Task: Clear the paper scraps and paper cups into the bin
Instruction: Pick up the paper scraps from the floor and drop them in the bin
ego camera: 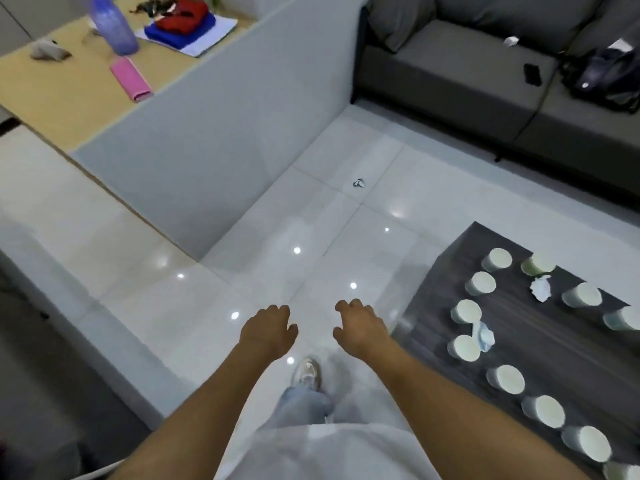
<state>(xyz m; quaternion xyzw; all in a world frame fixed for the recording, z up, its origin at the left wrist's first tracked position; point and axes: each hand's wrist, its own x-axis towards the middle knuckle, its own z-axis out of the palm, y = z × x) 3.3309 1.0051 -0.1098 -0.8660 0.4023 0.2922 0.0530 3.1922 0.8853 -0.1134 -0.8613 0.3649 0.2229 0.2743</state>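
Observation:
Several upturned white paper cups (466, 311) stand on a dark wooden coffee table (540, 337) at the right. Two crumpled paper scraps lie among them, one near the far cups (541, 288) and one by the near-left cups (485, 336). Another small scrap (358, 182) lies on the tiled floor ahead. My left hand (268, 329) and my right hand (362, 325) hang out in front of me above the floor, fingers loosely curled and holding nothing. My right hand is just left of the table's corner. No bin is in view.
A grey sofa (467, 71) with a black bag (604, 76) and a phone (532, 74) runs along the back right. A desk (52, 95) behind a grey partition (214, 133) at the left holds a bottle, folded cloths and a pink case. My shoe (306, 372) is on the glossy tiles.

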